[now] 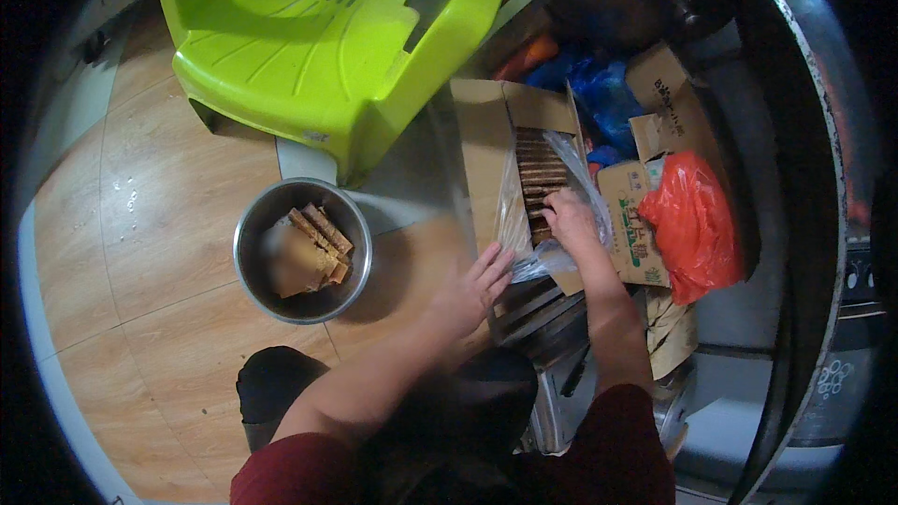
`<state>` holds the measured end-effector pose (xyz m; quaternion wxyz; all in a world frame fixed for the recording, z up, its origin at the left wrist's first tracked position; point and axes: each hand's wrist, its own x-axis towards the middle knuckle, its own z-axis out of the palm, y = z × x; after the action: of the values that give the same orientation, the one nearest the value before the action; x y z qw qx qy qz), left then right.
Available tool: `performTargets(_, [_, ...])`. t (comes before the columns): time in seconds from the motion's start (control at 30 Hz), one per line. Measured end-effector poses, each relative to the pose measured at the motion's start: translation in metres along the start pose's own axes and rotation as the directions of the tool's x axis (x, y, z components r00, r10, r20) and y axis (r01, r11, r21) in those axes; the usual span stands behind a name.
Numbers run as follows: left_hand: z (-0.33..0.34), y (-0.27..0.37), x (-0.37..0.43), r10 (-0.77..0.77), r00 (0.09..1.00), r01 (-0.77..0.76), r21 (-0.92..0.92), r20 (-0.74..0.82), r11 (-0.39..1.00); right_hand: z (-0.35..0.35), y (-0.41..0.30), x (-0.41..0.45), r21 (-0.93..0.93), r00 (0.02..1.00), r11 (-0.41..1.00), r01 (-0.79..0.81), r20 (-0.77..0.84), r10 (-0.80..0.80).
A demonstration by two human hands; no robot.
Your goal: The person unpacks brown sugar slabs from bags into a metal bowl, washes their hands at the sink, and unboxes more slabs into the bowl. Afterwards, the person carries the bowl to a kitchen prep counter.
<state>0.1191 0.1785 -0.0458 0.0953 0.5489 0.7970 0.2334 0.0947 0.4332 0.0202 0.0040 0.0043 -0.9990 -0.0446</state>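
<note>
A cardboard box (479,123) lined with clear plastic film (515,214) stands before me on the right, its top open. Inside it, thin brown slabs (539,158) stand packed on edge in a row. My right hand (577,224) reaches into the box with fingers bent against the slabs; whether it grips one is hidden. At the near left edge of the box, my left hand (473,294) rests with fingers extended by the film. To the left, a round stainless steel pot (245,280) on the floor holds several brown slab pieces (319,235); part of its contents is blurred.
A lime green plastic chair (302,77) stands ahead. Right of the open box are another printed cardboard box (635,252), a red plastic bag (694,224) and blue plastic bags (603,98). A dark, worn edge (807,63) runs along the right. Wood-look tiles (168,224) cover the floor.
</note>
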Motion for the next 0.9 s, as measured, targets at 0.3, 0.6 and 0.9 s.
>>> performTargets(0.3, [-0.005, -0.001, -0.001, 0.003, 1.000, -0.003, -0.003, 0.015, 1.000, -0.002, -0.005, 0.006, -0.035, 0.980, 0.983, -0.181, -0.092, 0.177])
performTargets(0.6, [-0.002, -0.001, 0.001, 0.003, 0.999, -0.001, -0.038, 0.041, 0.999, 0.001, -0.005, -0.003, -0.036, 0.994, 0.994, -0.108, 0.030, 0.109])
performTargets(0.9, [-0.005, 0.000, -0.001, -0.003, 1.000, 0.003, -0.031, 0.016, 1.000, -0.006, -0.006, -0.004, -0.021, 0.995, 0.996, -0.092, 0.046, 0.093])
